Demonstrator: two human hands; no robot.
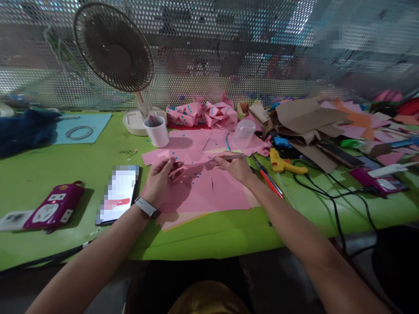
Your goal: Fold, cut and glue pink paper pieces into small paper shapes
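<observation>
White cup (157, 131) with sticks beside fan base (139, 122), clear cup (244, 133) overturned right, left hand (159, 181) pinching pink paper (203, 187), right hand (234, 165) gripping tweezers (225, 158)

No text, label, brand, number or sign can be read anywhere here. The phone (118, 194) at about eight o'clock has its screen blurred into blocks, the magenta power strip (53, 206) further towards nine o'clock shows only tiny marks too small to make out, and the pink paper sheets (203, 183) carry blue dots only.
</observation>
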